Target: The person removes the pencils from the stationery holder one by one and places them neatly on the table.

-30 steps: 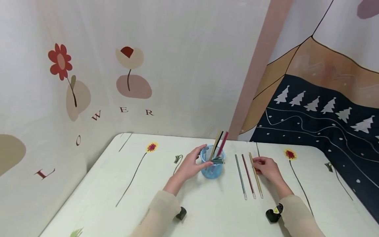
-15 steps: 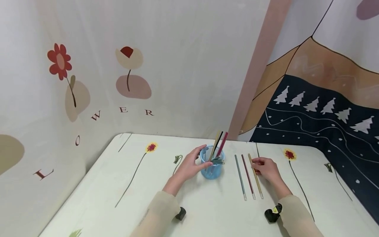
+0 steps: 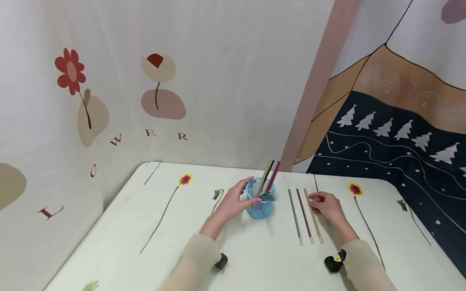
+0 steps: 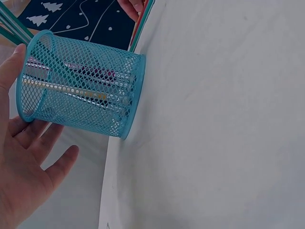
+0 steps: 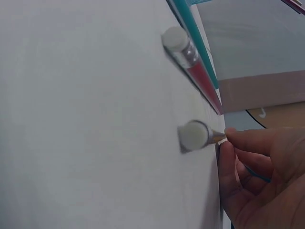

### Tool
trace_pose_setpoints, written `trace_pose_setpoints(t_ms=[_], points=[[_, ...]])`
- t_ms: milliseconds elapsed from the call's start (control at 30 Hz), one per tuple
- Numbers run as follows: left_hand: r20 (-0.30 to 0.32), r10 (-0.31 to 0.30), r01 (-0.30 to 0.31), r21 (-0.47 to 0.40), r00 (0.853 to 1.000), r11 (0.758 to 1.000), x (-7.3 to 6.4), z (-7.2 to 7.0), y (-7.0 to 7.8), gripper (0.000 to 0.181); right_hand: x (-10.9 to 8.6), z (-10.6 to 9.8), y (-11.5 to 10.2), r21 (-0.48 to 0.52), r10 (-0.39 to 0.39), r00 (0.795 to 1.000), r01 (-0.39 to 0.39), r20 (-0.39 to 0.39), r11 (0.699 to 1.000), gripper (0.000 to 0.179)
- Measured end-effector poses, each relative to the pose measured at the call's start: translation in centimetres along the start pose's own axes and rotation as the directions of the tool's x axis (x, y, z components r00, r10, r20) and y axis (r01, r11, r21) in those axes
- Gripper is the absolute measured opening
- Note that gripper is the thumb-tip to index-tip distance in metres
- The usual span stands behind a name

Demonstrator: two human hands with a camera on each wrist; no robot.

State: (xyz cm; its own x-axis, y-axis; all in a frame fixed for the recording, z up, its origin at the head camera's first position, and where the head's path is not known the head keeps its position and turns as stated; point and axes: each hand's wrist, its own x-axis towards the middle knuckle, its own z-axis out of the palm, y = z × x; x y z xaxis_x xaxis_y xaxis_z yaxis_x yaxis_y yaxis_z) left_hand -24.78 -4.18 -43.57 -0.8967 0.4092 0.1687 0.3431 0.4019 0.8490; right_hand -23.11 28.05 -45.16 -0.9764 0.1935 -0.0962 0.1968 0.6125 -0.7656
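My left hand [image 3: 233, 202] holds a blue mesh pencil cup [image 3: 260, 212] by its upper part, thumb and fingers on opposite sides of the rim. Gold, black and dark red pencils stand in the cup, and green ones lean out low toward the right. To its right lie a teal pencil [image 3: 295, 216], a red pencil [image 3: 304, 215] and a gold pencil [image 3: 317, 229], side by side with erasers toward me. Thumb and fingertips of my right hand [image 3: 329, 207] pinch the gold pencil near its far half; its white eraser [image 5: 195, 135] faces the right wrist camera.
The white tabletop cloth [image 3: 255, 258] has printed flowers. Behind it hang a pale curtain [image 3: 233, 101] and a dark printed cloth with white trees [image 3: 386, 149]. Black wrist cameras sit at the left sleeve [image 3: 221, 261] and right sleeve [image 3: 333, 263].
The gold pencil's far end has shifted slightly left, toward the red pencil, with my right hand on it. The left hand and cup stay in place.
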Motion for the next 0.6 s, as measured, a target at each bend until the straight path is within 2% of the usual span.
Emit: trace_pose_setpoints(t_ms=[267,367,600], points=[[0.005,-0.011,0.011,-0.006,1.0,1.0,-0.2,0.3,-0.2,0.079,-0.7,0.2,-0.6,-0.003,-0.05,0.998,0.05,-0.046,0.999,0.031],[0.008,-0.011,0.011,-0.01,1.0,1.0,-0.2,0.3,-0.2,0.079,-1.1,0.2,-1.9,0.014,-0.079,0.995,0.081,-0.064,0.997,0.03],[-0.001,0.001,-0.001,-0.005,1.0,1.0,0.0,0.1,0.0,0.079,-1.4,1.0,-6.1,0.162,-0.133,0.99,0.139,-0.052,0.977,0.03]])
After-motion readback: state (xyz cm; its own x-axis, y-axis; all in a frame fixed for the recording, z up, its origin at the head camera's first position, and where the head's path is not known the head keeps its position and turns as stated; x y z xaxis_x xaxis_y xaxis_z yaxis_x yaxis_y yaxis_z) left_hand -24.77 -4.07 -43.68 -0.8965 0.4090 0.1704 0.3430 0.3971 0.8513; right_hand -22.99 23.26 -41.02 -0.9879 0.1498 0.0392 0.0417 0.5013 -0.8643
